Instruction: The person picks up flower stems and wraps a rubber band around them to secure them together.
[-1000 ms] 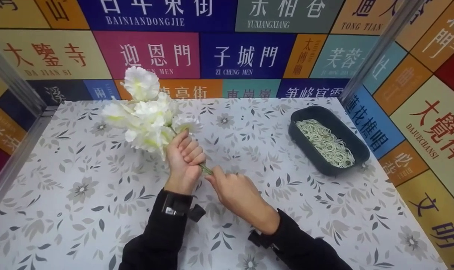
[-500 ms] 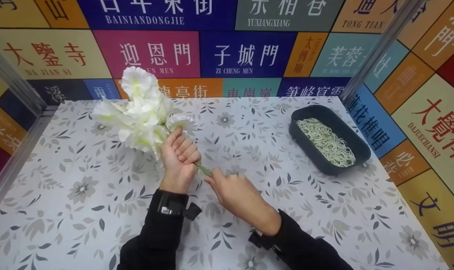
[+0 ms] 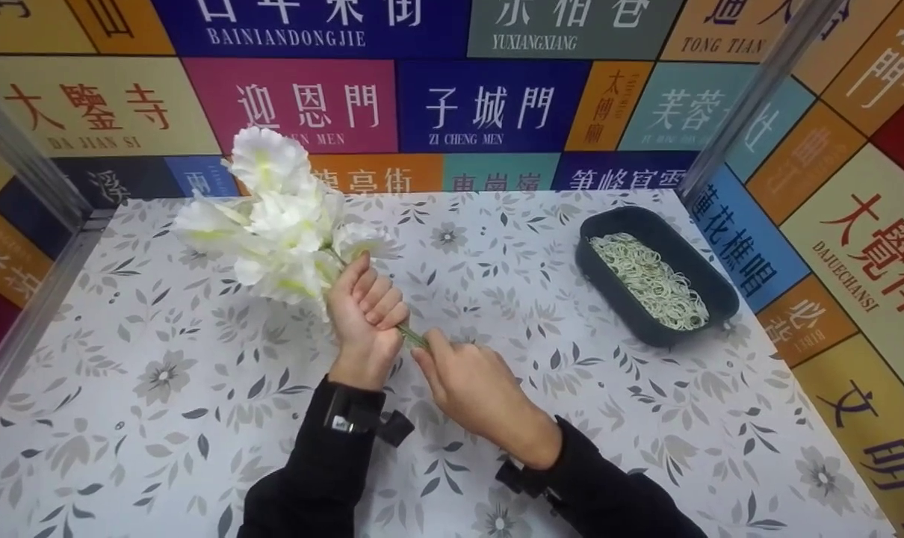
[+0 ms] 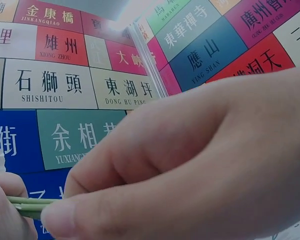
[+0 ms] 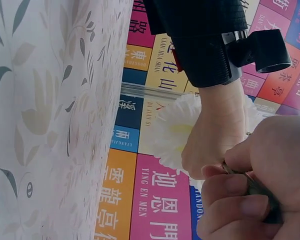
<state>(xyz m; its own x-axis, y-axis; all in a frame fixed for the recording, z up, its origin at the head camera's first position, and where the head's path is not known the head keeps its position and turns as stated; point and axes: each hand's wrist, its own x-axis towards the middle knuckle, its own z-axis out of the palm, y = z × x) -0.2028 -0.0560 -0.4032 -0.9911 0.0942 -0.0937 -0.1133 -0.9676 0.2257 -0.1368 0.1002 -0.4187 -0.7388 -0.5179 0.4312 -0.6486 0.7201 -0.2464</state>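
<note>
A bunch of white artificial-looking flowers (image 3: 284, 217) with yellow-green centres tilts up to the left over the table. My left hand (image 3: 366, 314) grips the green stems just below the blooms. Close beside it, my right hand (image 3: 482, 392) holds the lower part of the stems, and a short stretch of stems (image 3: 412, 338) shows between both hands. From the left wrist, the right hand (image 4: 155, 170) appears large, its thumb and fingers at the stems (image 4: 27, 204). The right wrist view shows the right hand's fingers curled, with the stem ends partly hidden inside them.
A dark rectangular tub (image 3: 713, 299) stands at the back right of the table, holding many pale rubber bands (image 3: 646, 280). The tabletop (image 3: 161, 463) has a leaf-and-flower pattern. Colourful lettered panels (image 3: 489, 104) wall the back and sides.
The left hand and the blooms swing slightly left, then the hand comes back right while the blooms end a little further left. The right hand barely moves, keeping its hold on the stems.
</note>
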